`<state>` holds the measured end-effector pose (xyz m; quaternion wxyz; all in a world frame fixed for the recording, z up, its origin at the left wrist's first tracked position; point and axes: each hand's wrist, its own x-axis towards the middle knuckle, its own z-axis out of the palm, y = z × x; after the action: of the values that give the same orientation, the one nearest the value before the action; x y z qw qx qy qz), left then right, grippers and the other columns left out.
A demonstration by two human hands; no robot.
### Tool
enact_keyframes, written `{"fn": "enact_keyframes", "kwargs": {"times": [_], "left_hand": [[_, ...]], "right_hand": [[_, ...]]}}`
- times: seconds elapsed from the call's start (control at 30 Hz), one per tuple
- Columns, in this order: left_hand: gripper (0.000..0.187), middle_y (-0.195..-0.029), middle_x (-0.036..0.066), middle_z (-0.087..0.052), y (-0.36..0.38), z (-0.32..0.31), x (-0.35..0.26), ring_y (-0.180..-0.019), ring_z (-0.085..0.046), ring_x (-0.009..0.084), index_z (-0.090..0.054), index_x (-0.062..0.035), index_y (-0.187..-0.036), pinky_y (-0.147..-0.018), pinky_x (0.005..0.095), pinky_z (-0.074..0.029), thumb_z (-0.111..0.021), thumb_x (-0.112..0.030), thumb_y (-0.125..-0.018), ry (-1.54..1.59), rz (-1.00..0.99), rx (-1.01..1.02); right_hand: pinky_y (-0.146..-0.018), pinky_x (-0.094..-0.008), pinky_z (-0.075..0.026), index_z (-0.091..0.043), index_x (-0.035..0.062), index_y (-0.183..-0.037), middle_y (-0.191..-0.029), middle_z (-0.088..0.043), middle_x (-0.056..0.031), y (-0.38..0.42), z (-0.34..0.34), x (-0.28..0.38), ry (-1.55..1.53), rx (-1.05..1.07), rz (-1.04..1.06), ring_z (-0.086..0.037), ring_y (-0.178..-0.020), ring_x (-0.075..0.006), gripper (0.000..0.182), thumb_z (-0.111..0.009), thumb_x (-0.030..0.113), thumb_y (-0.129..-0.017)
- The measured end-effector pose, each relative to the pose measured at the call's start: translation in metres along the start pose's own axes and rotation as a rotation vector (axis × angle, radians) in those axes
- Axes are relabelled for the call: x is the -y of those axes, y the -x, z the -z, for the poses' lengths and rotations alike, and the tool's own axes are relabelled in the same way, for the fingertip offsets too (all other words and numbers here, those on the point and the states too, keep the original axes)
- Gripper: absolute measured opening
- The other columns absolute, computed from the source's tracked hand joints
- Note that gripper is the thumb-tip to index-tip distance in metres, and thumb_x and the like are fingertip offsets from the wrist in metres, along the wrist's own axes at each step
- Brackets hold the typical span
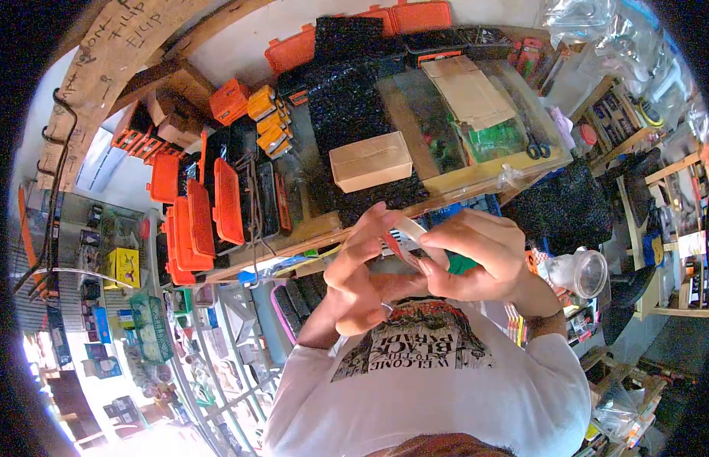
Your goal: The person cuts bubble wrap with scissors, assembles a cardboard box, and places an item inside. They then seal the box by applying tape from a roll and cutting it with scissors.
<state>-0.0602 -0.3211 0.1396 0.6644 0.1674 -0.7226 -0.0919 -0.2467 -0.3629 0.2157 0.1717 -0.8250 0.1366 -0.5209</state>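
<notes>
In front of my chest, above the white printed shirt (446,373), both hands come together on a small strip. My left hand (360,266) pinches the top end of this thin reddish strip (393,245) between thumb and fingertips, its other fingers curled. From the right, my right hand (476,251) closes thumb and fingers on the strip's lower end. A pale curved band (410,228) runs between the fingertips of both hands. What kind of strip it is, I cannot tell. Just beyond the hands, a closed brown cardboard box (371,162) lies on the glass-topped counter.
Orange cases (193,221) with raised lids stand at the counter's left, near small yellow-orange boxes (269,122). Flat cardboard (468,91) and black scissors (537,146) lie to the right. A clear plastic jar (583,273) is beside my right forearm. The wooden counter edge (308,232) runs past my hands.
</notes>
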Motion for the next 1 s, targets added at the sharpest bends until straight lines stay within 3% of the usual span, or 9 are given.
{"fn": "enact_keyframes", "kwargs": {"times": [0.23, 0.53, 0.73, 0.8, 1.0], "left_hand": [[0.077, -0.137, 0.029, -0.049, -0.001, 0.007, -0.010, -0.129, -0.051, 0.0459, -0.039, -0.0097, -0.138, -0.109, 0.0611, -0.039, -0.080, -0.022, -0.074, -0.002, 0.006, 0.010], [0.070, -0.132, 0.031, -0.053, 0.011, 0.015, -0.015, -0.126, -0.054, 0.0464, -0.040, -0.0063, -0.135, -0.110, 0.0641, -0.036, -0.073, -0.031, -0.079, -0.057, -0.020, -0.016], [0.070, -0.133, 0.032, -0.054, 0.007, 0.029, -0.027, -0.126, -0.053, 0.0494, -0.040, -0.0067, -0.137, -0.111, 0.0643, -0.034, -0.070, -0.034, -0.081, 0.051, 0.111, 0.001], [0.071, -0.134, 0.028, -0.054, 0.003, 0.028, -0.029, -0.126, -0.053, 0.0473, -0.039, -0.0097, -0.133, -0.112, 0.0632, -0.033, -0.077, -0.027, -0.076, 0.054, 0.056, -0.028], [0.070, -0.134, 0.031, -0.054, 0.007, 0.037, -0.030, -0.128, -0.053, 0.0458, -0.040, -0.0087, -0.135, -0.114, 0.0621, -0.030, -0.072, -0.029, -0.077, 0.044, 0.036, 0.001]], "right_hand": [[-0.048, -0.0319, -0.052, -0.062, 0.0014, -0.101, -0.071, -0.066, -0.0096, 0.000, -0.009, -0.001, -0.008, -0.020, 0.113, -0.063, -0.054, -0.0232, 0.034, -0.076, 0.001, -0.070], [-0.044, -0.0325, -0.049, -0.057, 0.0028, -0.085, -0.062, -0.056, -0.0054, 0.003, -0.024, -0.005, -0.135, -0.041, 0.289, -0.056, -0.049, -0.0220, 0.022, -0.075, 0.002, -0.072], [-0.046, -0.0331, -0.051, -0.058, 0.0010, -0.080, -0.061, -0.060, -0.0091, 0.001, -0.033, 0.007, -0.130, -0.146, 0.129, -0.060, -0.050, -0.0240, 0.023, -0.079, 0.004, -0.071], [-0.047, -0.0330, -0.052, -0.059, 0.0004, -0.080, -0.063, -0.062, -0.0104, -0.001, -0.034, 0.010, -0.093, -0.132, 0.144, -0.061, -0.051, -0.0246, 0.023, -0.079, 0.005, -0.070], [-0.045, -0.0321, -0.050, -0.057, 0.0019, -0.077, -0.061, -0.059, -0.0081, -0.006, -0.041, 0.014, -0.097, -0.099, 0.182, -0.059, -0.049, -0.0229, 0.022, -0.078, 0.005, -0.068]]}}
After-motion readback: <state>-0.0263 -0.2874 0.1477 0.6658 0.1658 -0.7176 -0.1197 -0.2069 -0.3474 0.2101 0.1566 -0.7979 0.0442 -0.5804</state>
